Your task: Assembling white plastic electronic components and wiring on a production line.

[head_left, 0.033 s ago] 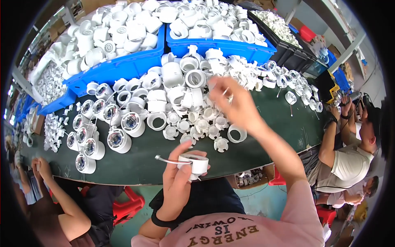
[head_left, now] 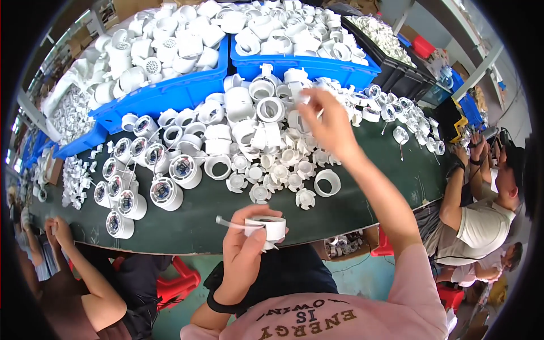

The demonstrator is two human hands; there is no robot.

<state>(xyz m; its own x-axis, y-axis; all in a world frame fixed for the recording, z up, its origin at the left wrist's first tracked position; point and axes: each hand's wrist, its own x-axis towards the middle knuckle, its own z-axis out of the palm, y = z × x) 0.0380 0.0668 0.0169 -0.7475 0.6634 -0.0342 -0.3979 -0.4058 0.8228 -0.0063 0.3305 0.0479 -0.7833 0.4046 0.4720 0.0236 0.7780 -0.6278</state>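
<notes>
Head view: the green worktop (head_left: 419,178) runs across the scene, two blue bins (head_left: 164,93) at its far side and a heap of white plastic housings (head_left: 238,102) in front of them. The right hand (head_left: 331,127) has shifted slightly farther up over that heap; its fingers are bent and blurred, so I cannot tell whether they pinch a piece. The left hand (head_left: 243,243) stays almost in place near the worktop's near edge, pinching a short white cylindrical housing (head_left: 275,228) between thumb and fingers, with a pale cable (head_left: 229,223) sticking out to the left. With one piece held and the other hand reaching, this looks like a picking step, the two not yet brought together.
</notes>
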